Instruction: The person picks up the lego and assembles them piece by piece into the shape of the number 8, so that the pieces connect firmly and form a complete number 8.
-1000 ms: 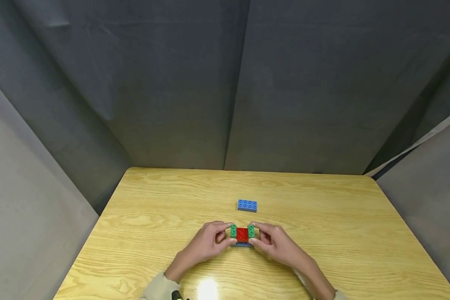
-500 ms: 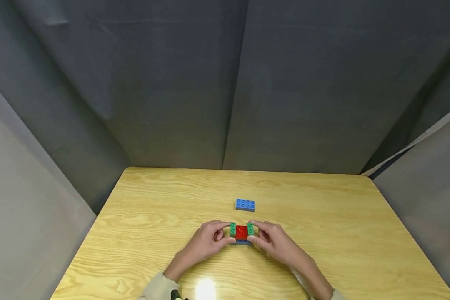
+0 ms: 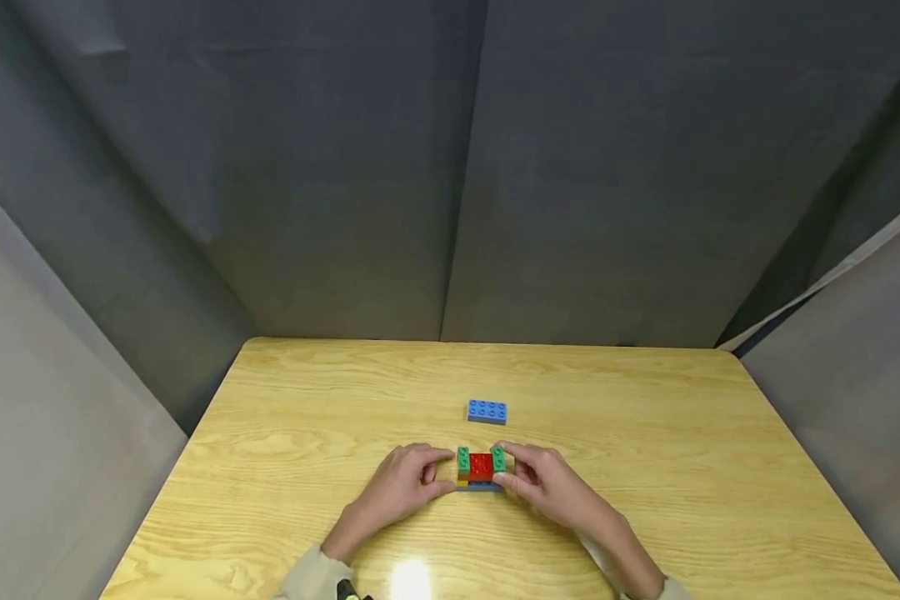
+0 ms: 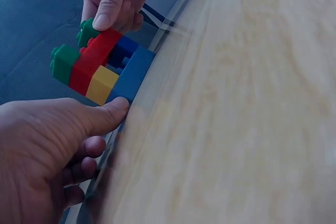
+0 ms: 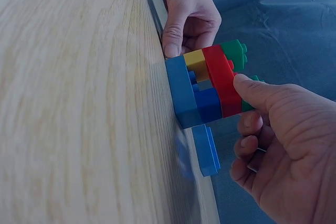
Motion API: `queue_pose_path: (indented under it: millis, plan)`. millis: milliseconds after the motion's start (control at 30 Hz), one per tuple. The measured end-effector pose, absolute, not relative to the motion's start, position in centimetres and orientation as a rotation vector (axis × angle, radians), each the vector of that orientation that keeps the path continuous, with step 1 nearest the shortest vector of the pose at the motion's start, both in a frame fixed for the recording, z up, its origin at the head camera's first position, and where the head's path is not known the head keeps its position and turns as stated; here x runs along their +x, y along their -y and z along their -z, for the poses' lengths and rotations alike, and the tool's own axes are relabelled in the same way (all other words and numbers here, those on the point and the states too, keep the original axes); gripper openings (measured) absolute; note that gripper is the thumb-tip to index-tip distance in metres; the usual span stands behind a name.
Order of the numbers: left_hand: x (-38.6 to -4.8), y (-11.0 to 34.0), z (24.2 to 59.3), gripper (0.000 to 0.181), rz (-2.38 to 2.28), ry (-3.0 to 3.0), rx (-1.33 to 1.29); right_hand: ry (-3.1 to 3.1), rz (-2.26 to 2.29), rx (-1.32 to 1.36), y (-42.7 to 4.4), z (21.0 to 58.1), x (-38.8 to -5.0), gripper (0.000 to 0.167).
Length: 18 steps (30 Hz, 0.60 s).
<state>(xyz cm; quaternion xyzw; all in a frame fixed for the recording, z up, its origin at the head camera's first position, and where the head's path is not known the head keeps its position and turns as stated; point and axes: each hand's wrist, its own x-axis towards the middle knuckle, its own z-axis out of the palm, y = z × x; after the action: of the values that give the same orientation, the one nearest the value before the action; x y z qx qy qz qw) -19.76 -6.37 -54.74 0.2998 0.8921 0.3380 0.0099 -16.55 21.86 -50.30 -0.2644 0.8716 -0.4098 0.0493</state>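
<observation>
A small build of toy building bricks stands on the table, with a blue base brick (image 4: 135, 72), a yellow brick (image 4: 103, 84) and a blue brick (image 5: 208, 104) above it. A red brick (image 3: 481, 466) bridges these, and two green bricks (image 3: 462, 460) (image 3: 498, 458) top its ends. My right hand (image 3: 549, 486) pinches the right end between thumb and forefinger, around the green and red bricks. At the left end is my left hand (image 3: 405, 479), thumb and forefinger apart, the thumb tip at the blue base's corner. Its forefinger's contact is hidden.
A separate blue brick (image 3: 487, 412) lies studs up behind the build on the wooden table (image 3: 330, 400). Dark curtains (image 3: 345, 208) hang past the table's far edge, with paler panels at both sides.
My left thumb and forefinger have drawn back slightly to the left, uncovering the left green and yellow bricks. My right hand keeps its pinch. The view has shifted a little.
</observation>
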Motion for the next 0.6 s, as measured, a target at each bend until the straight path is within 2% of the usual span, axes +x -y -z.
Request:
queue_pose_path:
  millis: [200,400,600]
  plan:
    - [-19.82,6.32,55.01,0.049,-1.038,-2.868,0.918,-2.662,1.257,-0.812,-21.80,50.27,-16.55,0.042]
    - [-19.97,6.22,55.26,0.056,-0.958,-2.935,0.877,-2.658,1.241,-0.810,-21.80,50.23,-16.44,0.053]
    - [-20.30,5.67,55.09,0.036,-0.973,-2.957,0.901,-2.665,1.238,-0.803,-21.86,50.25,-16.33,0.044]
